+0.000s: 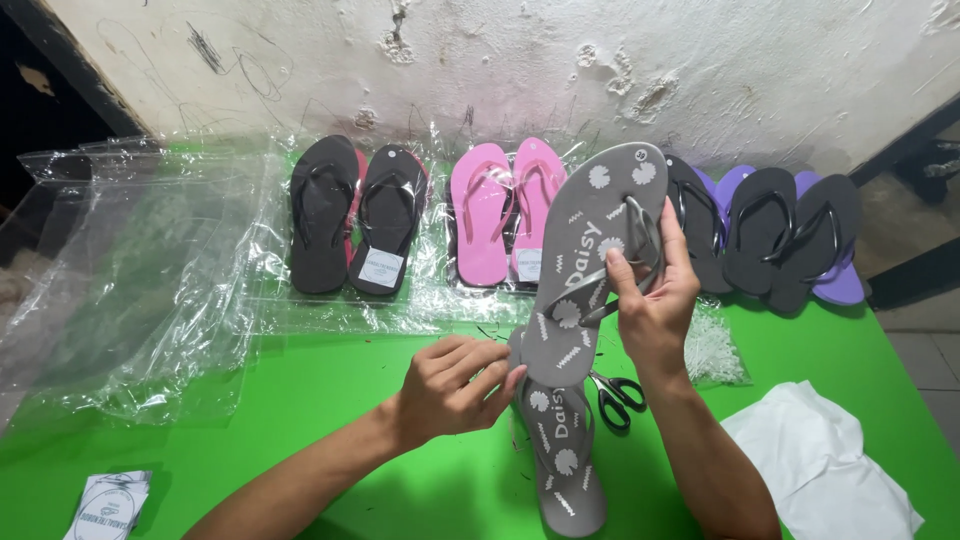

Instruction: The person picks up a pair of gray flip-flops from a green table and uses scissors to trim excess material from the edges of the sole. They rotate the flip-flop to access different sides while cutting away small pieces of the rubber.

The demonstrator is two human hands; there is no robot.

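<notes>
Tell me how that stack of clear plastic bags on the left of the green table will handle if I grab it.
The clear plastic bags look thin and creased, so they would probably flop and sag when lifted. Their glossy sheen suggests that the sheets may slide apart. They overhang the green table at its left edge, so a push might spill them off.

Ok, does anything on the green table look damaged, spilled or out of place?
Nothing looks damaged or spilled. The right hand holds one grey flip-flop up by its strap, and its mate lies flat below near the left hand. Scissors lie partly under the raised one. The plastic bags are heaped loosely at left.
</notes>
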